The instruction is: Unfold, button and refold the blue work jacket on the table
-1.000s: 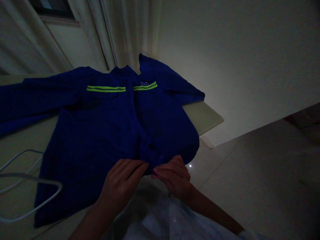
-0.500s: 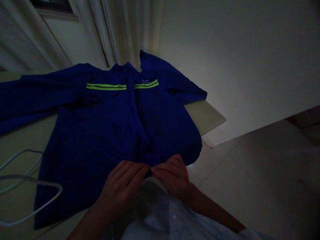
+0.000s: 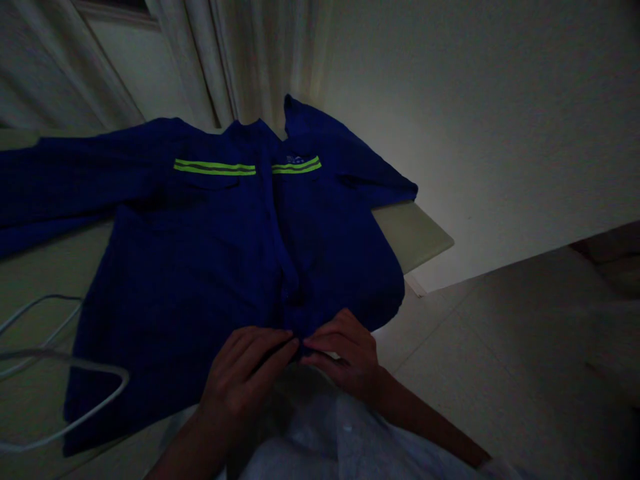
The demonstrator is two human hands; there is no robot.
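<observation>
A dark blue work jacket (image 3: 200,253) with yellow-green reflective strips across its chest lies spread front side up, sleeves out to both sides. At the bottom of its front opening, my left hand (image 3: 245,370) pinches the hem between thumb and fingers. Close beside it, my right hand (image 3: 345,350) pinches the same edge, with a gap showing between its thumb and fingers. The fingertips of both hands almost meet. Whatever small part of the front edge sits between them is too dark to make out.
The jacket rests on a pale table (image 3: 413,233) whose corner shows at the right. A white cable (image 3: 100,400) loops at the left, partly over the jacket. Curtains (image 3: 260,60) hang behind, a white wall (image 3: 475,133) stands at the right, and tiled floor (image 3: 450,353) lies below.
My right thumb has moved down from its fingers, opening a gap between them. My left thumb has also shifted slightly. Both hands stay at the hem, and the view has shifted a little.
</observation>
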